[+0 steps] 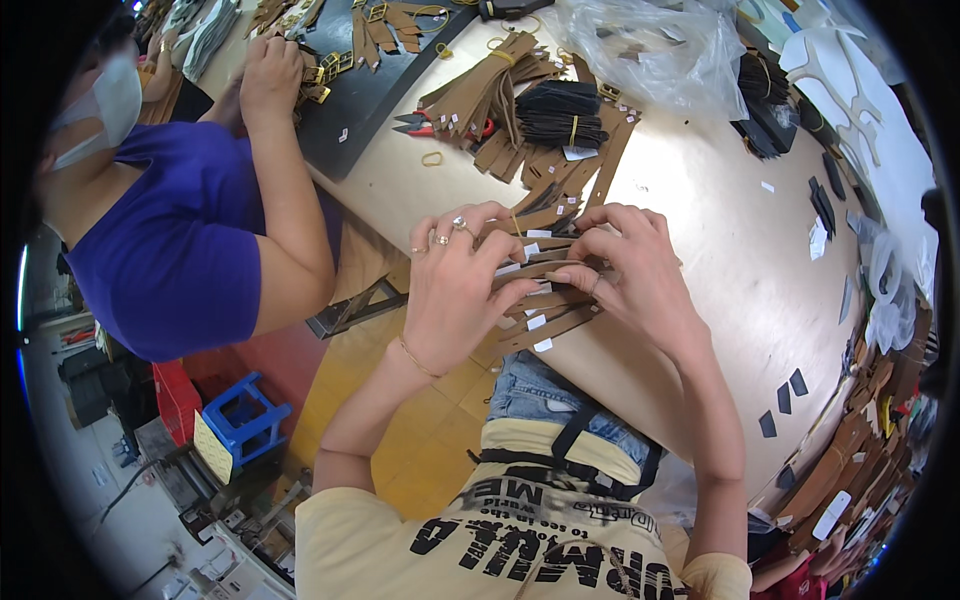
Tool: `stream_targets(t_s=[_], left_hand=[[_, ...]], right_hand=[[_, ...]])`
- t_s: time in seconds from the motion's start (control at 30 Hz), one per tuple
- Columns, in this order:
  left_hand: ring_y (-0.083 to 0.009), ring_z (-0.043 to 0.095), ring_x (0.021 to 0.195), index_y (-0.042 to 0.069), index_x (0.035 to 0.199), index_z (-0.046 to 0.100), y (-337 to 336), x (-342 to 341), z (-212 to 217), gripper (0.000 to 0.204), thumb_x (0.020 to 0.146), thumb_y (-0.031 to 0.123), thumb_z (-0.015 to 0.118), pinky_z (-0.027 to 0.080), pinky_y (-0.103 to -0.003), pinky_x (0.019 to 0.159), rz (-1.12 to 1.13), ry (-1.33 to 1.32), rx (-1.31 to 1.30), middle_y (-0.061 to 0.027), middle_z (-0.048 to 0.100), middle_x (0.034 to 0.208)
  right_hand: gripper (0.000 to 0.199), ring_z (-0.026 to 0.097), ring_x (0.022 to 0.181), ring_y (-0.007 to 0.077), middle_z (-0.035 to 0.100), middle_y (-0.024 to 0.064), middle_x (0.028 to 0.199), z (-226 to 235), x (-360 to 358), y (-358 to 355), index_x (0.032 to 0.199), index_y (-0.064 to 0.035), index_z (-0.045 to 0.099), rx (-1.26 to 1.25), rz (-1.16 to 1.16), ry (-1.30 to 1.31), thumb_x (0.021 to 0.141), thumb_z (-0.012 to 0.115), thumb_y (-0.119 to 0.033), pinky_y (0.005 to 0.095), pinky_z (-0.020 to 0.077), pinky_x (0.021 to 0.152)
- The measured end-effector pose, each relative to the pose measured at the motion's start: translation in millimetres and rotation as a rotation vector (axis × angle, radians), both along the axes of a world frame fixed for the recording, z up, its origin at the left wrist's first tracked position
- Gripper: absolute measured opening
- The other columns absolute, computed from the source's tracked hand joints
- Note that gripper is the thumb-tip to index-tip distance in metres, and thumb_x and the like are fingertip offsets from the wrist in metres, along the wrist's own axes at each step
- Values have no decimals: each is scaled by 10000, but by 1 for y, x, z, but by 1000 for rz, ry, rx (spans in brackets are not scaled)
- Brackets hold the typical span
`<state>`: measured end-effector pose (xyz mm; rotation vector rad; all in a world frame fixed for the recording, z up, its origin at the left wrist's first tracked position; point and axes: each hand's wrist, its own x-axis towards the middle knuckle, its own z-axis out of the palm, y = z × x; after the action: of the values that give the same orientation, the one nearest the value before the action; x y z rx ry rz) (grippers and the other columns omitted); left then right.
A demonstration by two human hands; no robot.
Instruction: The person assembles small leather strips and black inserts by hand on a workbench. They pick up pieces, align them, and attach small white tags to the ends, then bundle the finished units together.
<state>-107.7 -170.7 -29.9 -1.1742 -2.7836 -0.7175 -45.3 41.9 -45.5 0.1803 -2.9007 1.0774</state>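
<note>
Near the table's front edge, between my hands, lies a fan of brown leather straps with small white labels on them. My left hand is closed on the straps' left side, thumb and fingertips pinching them. From the right, my right hand pinches a brown strap between thumb and forefinger. Some fingertips are hidden behind the straps. More loose brown straps run away from my hands toward the back of the table.
Beyond my hands lie a banded bundle of brown straps, a banded black bundle and red-handled snips. A clear plastic bag sits behind. Dark scraps lie at right. A co-worker in purple works at left, near a blue stool.
</note>
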Motion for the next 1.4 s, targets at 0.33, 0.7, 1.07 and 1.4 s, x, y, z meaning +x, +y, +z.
stream_targets(t_s=[0.33,0.7,1.07,1.4], left_hand=[[-220,584,1031,128,1081,615,2,1,-1,405,738,244,797,357,-403,956,0,-77,-34,-30,625,1031],[-157,600,944,152,972,648,-1,26,-13,311,733,249,823,347,-381,918,-14,216,2,25,640,965],[-235,611,891,90,994,630,8,29,-3,320,749,193,807,400,-351,828,-17,-140,-9,-35,641,930],[-235,608,916,57,1031,689,16,5,19,285,791,199,751,391,-393,864,-103,-117,-104,-95,651,908]], right_hand=[[391,567,1008,242,642,49,1035,2,-2,2,1073,-101,624,-29,-2,10,772,791,-286,399,342,998],[385,549,1050,233,605,32,1052,6,10,-5,1069,-110,628,137,24,75,734,796,-198,430,336,1002],[313,556,1073,214,602,29,1055,0,17,-9,992,-113,613,123,80,81,715,758,-128,425,345,985],[489,549,1115,229,605,38,1120,9,7,0,1174,-126,589,77,26,160,724,776,-176,429,328,1016]])
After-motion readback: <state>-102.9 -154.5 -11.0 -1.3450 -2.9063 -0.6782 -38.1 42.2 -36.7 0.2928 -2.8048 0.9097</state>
